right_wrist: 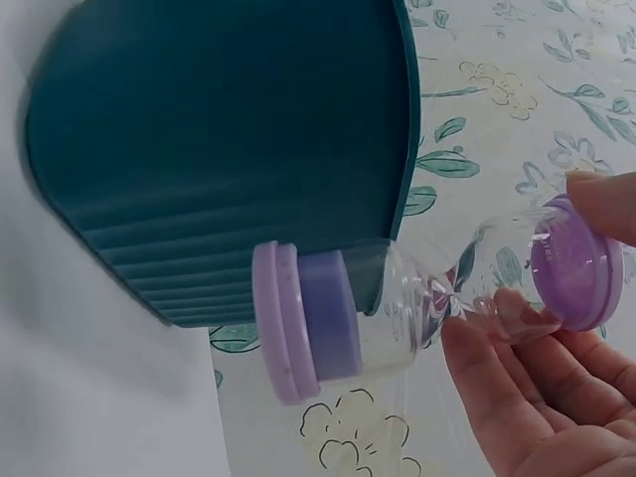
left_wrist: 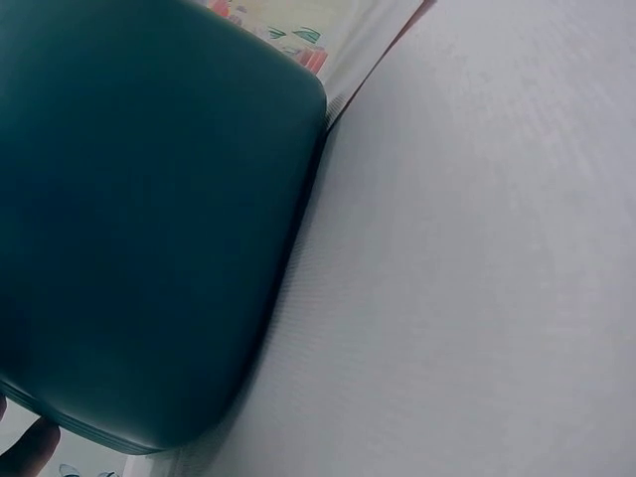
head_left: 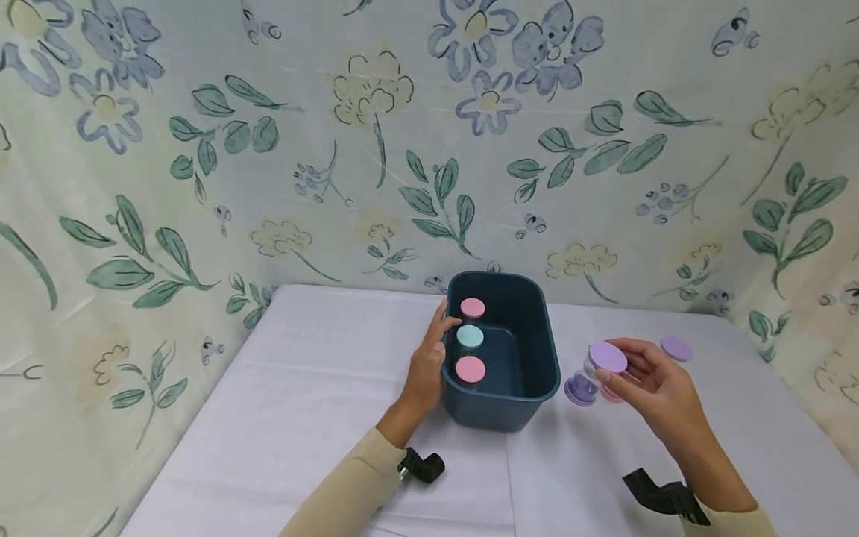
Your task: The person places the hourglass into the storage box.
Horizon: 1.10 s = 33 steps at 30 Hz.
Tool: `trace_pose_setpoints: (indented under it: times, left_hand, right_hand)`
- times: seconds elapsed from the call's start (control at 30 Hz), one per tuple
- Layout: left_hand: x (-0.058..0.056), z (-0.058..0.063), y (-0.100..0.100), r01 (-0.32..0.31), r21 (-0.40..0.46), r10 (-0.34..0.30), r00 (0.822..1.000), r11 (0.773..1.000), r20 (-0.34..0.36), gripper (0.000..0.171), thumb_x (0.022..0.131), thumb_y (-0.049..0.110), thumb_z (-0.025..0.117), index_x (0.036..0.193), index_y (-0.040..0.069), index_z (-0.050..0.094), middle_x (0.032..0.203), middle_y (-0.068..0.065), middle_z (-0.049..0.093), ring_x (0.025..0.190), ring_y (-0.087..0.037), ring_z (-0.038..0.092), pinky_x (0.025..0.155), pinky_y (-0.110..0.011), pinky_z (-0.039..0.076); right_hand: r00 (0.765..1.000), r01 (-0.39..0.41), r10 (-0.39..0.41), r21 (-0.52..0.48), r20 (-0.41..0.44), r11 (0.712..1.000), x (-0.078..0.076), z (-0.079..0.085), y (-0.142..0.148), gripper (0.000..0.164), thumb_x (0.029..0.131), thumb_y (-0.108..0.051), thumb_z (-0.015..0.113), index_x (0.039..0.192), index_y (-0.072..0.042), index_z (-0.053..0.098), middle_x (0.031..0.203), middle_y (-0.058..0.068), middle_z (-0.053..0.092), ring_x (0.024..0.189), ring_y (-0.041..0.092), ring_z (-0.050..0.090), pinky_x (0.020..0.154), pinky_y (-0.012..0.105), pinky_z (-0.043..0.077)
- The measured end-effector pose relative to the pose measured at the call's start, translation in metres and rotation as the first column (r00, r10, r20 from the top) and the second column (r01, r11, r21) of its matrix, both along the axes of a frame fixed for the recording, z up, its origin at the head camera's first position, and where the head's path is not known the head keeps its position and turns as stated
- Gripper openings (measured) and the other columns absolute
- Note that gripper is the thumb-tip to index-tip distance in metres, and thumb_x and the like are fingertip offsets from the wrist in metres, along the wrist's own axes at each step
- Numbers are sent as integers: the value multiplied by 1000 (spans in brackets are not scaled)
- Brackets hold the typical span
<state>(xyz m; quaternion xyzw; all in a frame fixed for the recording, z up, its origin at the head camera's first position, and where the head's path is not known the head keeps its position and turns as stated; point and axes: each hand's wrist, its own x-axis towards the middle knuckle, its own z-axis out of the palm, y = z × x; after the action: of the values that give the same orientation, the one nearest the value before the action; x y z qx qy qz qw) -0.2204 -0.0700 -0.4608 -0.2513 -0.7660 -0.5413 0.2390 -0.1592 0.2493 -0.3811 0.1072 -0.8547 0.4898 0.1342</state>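
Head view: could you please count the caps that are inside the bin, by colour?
Pink caps, far and near: 2
Light-blue cap: 1
Total in the bin: 3

Shows diffuse, even light in the head view, with soft shadows on the white tablecloth (head_left: 282, 418) beside the blue bin (head_left: 493, 416). Appears hazy, short of fine detail, in the left wrist view. Carries small glints on the clear sand timer (right_wrist: 435, 296) in the right.

Floral backdrop (head_left: 309, 149) with green leaves (head_left: 121, 274) behind a white tablecloth (head_left: 322, 373)
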Motion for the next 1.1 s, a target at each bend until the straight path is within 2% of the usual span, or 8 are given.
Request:
trace_pose_setpoints:
  times: [0.3,0.47,0.73,1.1]
  left_hand:
    - [2,-2,1,12,8,-12,1000,1000,-12,46,98,16,25,140,14,43,160,-7,19,146,-23,18,110,-54,26]
    - [2,-1,1,-3,-8,3,1000,1000,-12,44,100,21,24,140,15,43,160,-7,19,146,-22,19,110,-51,28]
    - [2,0,0,-2,0,2,1000,1000,-22,45,100,23,22,139,15,43,160,-9,20,146,-21,19,110,-51,29]
    - [3,-1,-1,0,1,0,1000,1000,-18,46,100,22,23,140,14,43,160,-8,20,146,-21,20,110,-53,28]
  right_hand:
    - [999,29,-30,-39,-25,999,14,14,-12,55,85,-13,73,132,0,48,126,13,56,106,-3,58,83,11,47]
    - [999,7,-9,-38,-53,999,20,23,-17,57,84,-8,73,134,0,47,127,11,57,107,1,59,83,12,47]
    - [994,-39,34,-53,-102,998,27,37,-22,53,83,0,72,132,-2,50,123,1,59,107,2,61,83,15,48]
    - [994,-47,40,-75,-102,996,31,50,-28,54,84,-1,71,133,-3,51,124,2,59,106,5,62,84,15,48]
